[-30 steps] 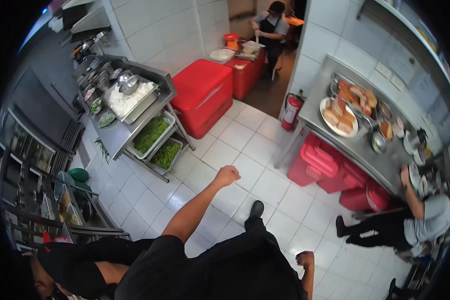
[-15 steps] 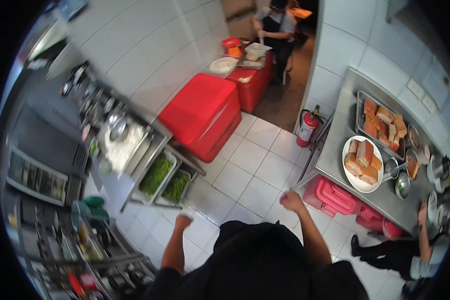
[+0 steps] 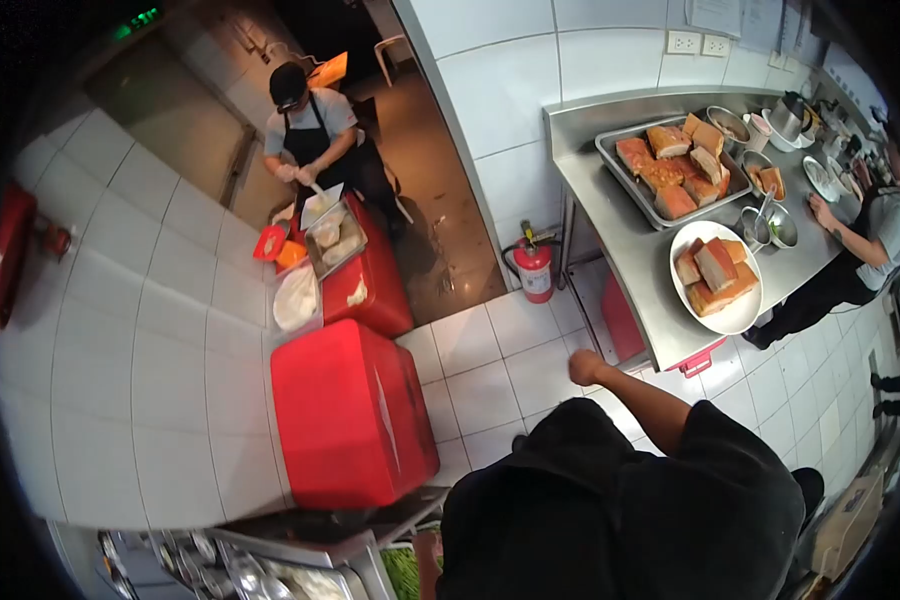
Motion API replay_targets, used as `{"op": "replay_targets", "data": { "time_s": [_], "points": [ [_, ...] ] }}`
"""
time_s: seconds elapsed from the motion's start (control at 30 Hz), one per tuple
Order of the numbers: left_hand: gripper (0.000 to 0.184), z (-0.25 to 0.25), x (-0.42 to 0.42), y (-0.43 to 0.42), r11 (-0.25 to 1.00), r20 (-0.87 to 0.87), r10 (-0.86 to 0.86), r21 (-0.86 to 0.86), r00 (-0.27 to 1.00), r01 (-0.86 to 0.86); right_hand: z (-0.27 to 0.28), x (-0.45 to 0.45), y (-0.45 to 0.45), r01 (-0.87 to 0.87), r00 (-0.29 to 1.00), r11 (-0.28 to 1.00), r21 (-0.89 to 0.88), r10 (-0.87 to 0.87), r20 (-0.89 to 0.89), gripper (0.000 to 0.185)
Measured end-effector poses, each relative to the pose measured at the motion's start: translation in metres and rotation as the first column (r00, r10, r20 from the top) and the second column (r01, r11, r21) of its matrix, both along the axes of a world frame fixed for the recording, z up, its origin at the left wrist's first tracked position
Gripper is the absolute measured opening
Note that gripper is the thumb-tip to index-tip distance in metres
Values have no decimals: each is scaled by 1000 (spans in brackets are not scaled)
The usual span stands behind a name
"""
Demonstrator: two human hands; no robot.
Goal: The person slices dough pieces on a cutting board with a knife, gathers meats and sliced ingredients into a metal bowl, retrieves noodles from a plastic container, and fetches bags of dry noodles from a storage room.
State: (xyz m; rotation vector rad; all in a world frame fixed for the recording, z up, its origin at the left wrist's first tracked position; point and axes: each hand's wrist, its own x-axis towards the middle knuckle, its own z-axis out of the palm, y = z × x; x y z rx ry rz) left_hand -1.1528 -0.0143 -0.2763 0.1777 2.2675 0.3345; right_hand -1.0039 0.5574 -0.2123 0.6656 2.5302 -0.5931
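Note:
My right hand (image 3: 586, 368) hangs over the white tiled floor, in front of the steel table (image 3: 610, 190). Its fingers are curled in, and nothing shows in them. Nearest to it on that table is a white oval bowl (image 3: 679, 268) holding chunks of browned pork belly (image 3: 715, 264). Behind the bowl lies a metal tray (image 3: 625, 187) with more pork belly pieces. Low at the bottom edge, my left hand (image 3: 426, 543) is beside a container of chopped greens (image 3: 401, 574); its fingers are too hidden to read.
A red cooler box (image 3: 330, 420) stands by the left wall. Behind it a co-worker (image 3: 315, 130) sits stirring with a utensil in a container. A fire extinguisher (image 3: 534, 268) stands by the table's left end. Another person (image 3: 875, 235) is at its right side.
My view has turned right, and the steel table and pork now appear nearer. The left shelving has mostly left view. My left hand is lower, by the greens; my right hand stays curled.

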Motion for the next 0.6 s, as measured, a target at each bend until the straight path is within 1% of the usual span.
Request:
{"op": "replay_targets", "data": {
  "time_s": [0.03, 0.07, 0.1, 0.13, 0.17, 0.2, 0.23, 0.27, 0.3, 0.33, 0.37, 0.4, 0.43, 0.47, 0.5, 0.53, 0.57, 0.6],
  "points": [
    [22, 4, -39, 18, 966, -94, -256, 5, 962, 257, -2, 3, 5, 64, 998, 998, 3, -65, 20, 25],
    [21, 6, -80, 38, 825, -254, -556, -55, 791, 562, -3, 8, 9, 88, 993, 996, -15, -86, 83, 23],
    [20, 5, -116, 62, 657, -398, -725, -154, 563, 738, 10, 10, 12, 108, 984, 994, -30, -102, 146, 22],
    [20, 3, -155, 93, 562, -498, -764, -202, 410, 802, -15, 13, 20, 159, 970, 986, -51, -146, 196, 20],
    [19, -9, -195, 129, 570, -556, -726, -158, 404, 807, -46, 21, 27, 209, 952, 975, -72, -186, 243, 18],
    [19, -29, -228, 161, 706, -523, -551, 122, 650, 697, -56, 27, 33, 21, 971, 999, -43, -10, 237, 16],
    [19, -23, -254, 200, 783, -438, -454, 220, 776, 582, -63, 24, 39, -169, 958, 986, -13, 167, 233, 15],
    [19, -14, -279, 241, 843, -347, -334, 305, 876, 443, -64, 17, 44, -99, 965, 994, -53, 109, 238, 15],
    [21, 43, -282, 294, 898, -282, -312, 223, 907, 378, -64, 6, 49, -29, 967, 995, -95, 52, 248, 16],
    [21, 62, -291, 325, 899, -284, -311, 222, 907, 378, -65, -12, 56, -50, 958, 995, -86, 72, 278, 17],
    [22, 76, -303, 351, 889, -240, -255, 321, 937, 325, -70, -35, 62, 187, 930, 975, -118, -137, 340, 17],
    [25, 89, -315, 376, 870, -190, -195, 420, 962, 259, -70, -59, 69, 293, 918, 949, -112, -246, 311, 18],
    [25, 101, -327, 399, 872, -191, -178, 423, 965, 245, -71, -88, 78, 390, 894, 915, -108, -347, 283, 18],
    [25, 114, -339, 413, 838, -220, -192, 471, 957, 276, -67, -127, 92, 133, 960, 989, -61, -113, 257, 21],
    [25, 127, -354, 426, 795, -251, -203, 523, 947, 309, -56, -168, 102, 51, 982, 998, -28, -45, 184, 21],
    [25, 144, -368, 437, 795, -248, -188, 529, 950, 296, -55, -211, 118, -58, 990, 998, -9, 59, 129, 21],
    [23, 162, -382, 448, 770, -245, -186, 565, 952, 296, -54, -256, 131, -94, 995, 995, 40, 93, 32, 21],
    [22, 172, -395, 459, 742, -240, -183, 602, 953, 294, -46, -305, 145, -286, 956, 952, 113, 290, -29, 20]
  ]
}}
